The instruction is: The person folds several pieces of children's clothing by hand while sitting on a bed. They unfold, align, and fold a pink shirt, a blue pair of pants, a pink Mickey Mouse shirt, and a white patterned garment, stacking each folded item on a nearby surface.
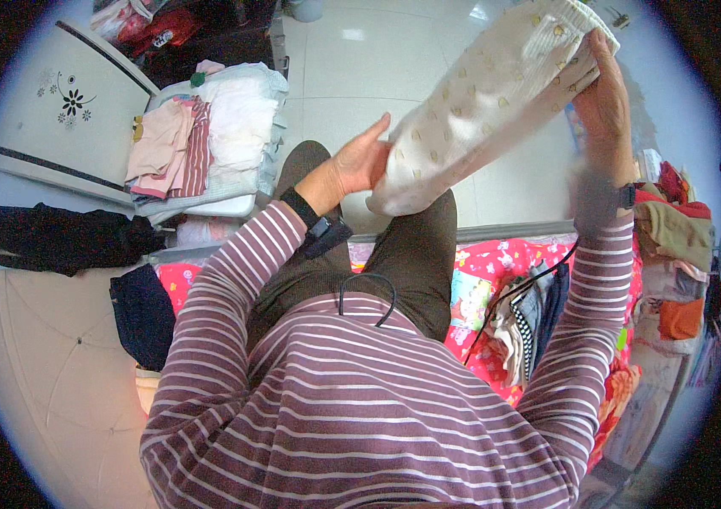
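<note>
A cream knitted garment with small yellowish motifs (462, 108) stretches diagonally in the air above my knees. My right hand (602, 95) grips its ribbed waistband or cuff end at the upper right, thumb on top. At the lower left end, my left hand (363, 159) touches the fabric with its thumb raised and apart; the fingers are partly hidden by the cloth, so its hold is unclear. The far side of the garment cannot be seen.
On my left, a padded stack bears folded pink clothes (160, 143) and white cloths (239, 121). Black clothing (55, 238) lies nearby. Folded clothes (526, 324) rest on the red patterned bedding (500, 254) at my right. More clothes (675, 229) are piled farther right.
</note>
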`<action>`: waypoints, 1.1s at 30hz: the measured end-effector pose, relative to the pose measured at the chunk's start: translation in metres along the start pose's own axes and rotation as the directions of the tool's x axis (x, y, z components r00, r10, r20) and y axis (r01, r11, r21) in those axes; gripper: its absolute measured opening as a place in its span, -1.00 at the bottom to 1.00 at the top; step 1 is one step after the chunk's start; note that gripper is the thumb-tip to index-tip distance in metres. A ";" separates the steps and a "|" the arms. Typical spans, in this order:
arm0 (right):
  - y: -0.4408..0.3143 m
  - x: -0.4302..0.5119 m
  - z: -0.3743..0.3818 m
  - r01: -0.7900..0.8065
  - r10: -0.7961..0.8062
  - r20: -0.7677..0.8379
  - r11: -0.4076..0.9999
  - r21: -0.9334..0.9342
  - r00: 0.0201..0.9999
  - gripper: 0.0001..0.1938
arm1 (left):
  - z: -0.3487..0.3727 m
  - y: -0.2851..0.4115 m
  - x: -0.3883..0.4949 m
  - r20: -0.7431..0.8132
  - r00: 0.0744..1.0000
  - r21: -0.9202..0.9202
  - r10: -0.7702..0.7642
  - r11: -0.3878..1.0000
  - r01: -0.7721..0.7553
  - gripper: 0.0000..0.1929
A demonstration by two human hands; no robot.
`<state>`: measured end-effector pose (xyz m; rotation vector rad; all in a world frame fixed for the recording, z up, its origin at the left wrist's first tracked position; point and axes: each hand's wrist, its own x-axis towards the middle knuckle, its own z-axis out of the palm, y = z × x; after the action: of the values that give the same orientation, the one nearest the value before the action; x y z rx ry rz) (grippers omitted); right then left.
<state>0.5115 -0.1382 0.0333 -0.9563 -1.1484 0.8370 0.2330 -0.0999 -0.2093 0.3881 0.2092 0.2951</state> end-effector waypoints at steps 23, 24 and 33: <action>-0.038 0.012 -0.025 0.162 -0.170 -0.155 0.985 -0.063 0.973 -0.62 | 0.046 0.185 -0.009 0.152 0.792 0.650 0.591 0.544 -0.530 -0.54; -0.039 0.010 -0.022 0.167 -0.172 -0.150 0.985 -0.049 0.974 -0.62 | 0.048 0.184 -0.010 0.165 0.691 0.624 0.704 0.468 -0.626 -0.55; -0.028 0.022 -0.046 0.075 -0.092 -0.161 0.991 -0.108 0.983 -0.58 | 0.035 0.209 0.020 0.311 0.693 0.949 0.651 -0.167 -0.269 -0.77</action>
<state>0.5627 -0.1369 0.0605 -1.0344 -1.0871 0.6245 0.2103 0.0791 -0.0964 1.9765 0.5796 1.0121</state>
